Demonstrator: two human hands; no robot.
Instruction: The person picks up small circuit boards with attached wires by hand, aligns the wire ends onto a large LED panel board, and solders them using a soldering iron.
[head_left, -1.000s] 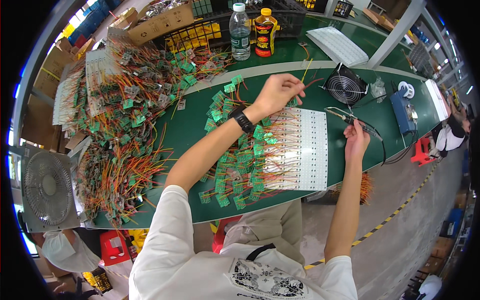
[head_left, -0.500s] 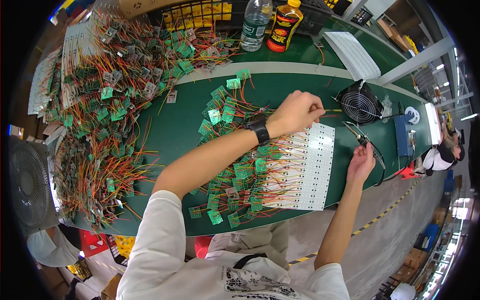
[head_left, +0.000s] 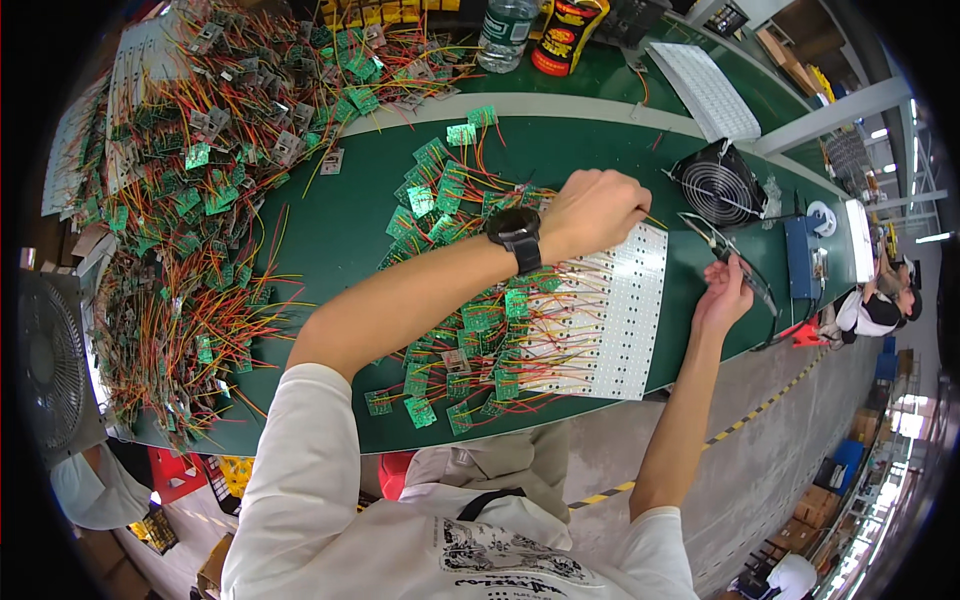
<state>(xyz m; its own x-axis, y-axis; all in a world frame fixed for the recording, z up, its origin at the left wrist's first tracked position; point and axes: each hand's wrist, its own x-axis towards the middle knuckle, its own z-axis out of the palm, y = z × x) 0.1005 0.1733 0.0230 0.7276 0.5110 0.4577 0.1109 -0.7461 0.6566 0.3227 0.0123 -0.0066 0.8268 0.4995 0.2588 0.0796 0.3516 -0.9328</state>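
Note:
My left hand (head_left: 597,212) is closed in a pinch above the far right corner of a white perforated panel (head_left: 632,310). A thin yellow wire (head_left: 655,221) sticks out from its fingertips. To the right of the panel, my right hand (head_left: 722,298) is closed around a soldering iron (head_left: 724,252), whose tip points toward the panel's far corner, apart from the left fingertips. Red and yellow wires lie in rows across the panel, leading left to small green circuit boards (head_left: 480,318). My left forearm hides part of these boards.
A big heap of wired boards (head_left: 215,185) covers the bench's left. Beyond the panel stand a black fan (head_left: 718,190), a blue soldering station (head_left: 803,262) and a solder spool (head_left: 822,222). A bottle (head_left: 505,38) and another white panel (head_left: 703,90) are at the back. Co-workers sit far right.
The whole view has shifted slightly, moving the bench upward in the picture. My left fingertips have come nearer the panel's corner, and the yellow wire now slants down toward it. Both hands remain closed.

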